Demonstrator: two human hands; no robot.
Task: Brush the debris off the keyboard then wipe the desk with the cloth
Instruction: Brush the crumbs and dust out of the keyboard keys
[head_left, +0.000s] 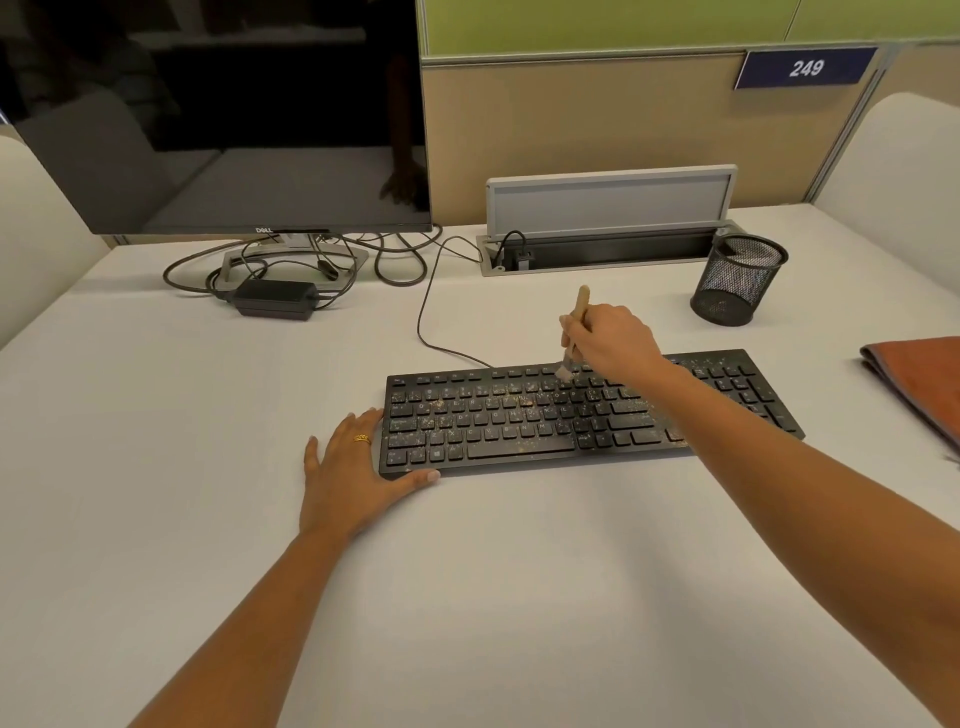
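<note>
Here the black keyboard (493, 415) lies flat on the white counter (467, 597), its long side running from 9 to 3 o'clock, a little past the middle of the view toward 1 o'clock. Tan debris (524, 400) speckles its keys, thickest across the middle rows and along the right part.

The right hand (610, 338) reaches in from 5 o'clock and grips a small wooden brush (582, 299), fingers curled round the handle. The handle tilts up toward 12 o'clock, and the pale bristles (563, 371) touch the top key rows near the keyboard's far edge.

The left hand (353, 478) lies flat on the counter at the keyboard's 9 o'clock end, fingers straight and spread. Its thumb rests along the near left corner and its fingertips touch the left edge. A gold ring (362, 439) sits on one finger.

The folded rust-brown cloth (919, 379) lies at 3 o'clock from the keyboard, apart from it, partly cut by the view's edge.

A mesh cup (737, 280) stands at 1 o'clock from the keyboard, beside an open cable box (608, 244). A dark monitor (234, 114) stands at 10 o'clock, with a power adapter (275, 299) and looped cables at its foot. A blue sign (805, 67) reading 249 hangs on the partition at 1 o'clock.
</note>
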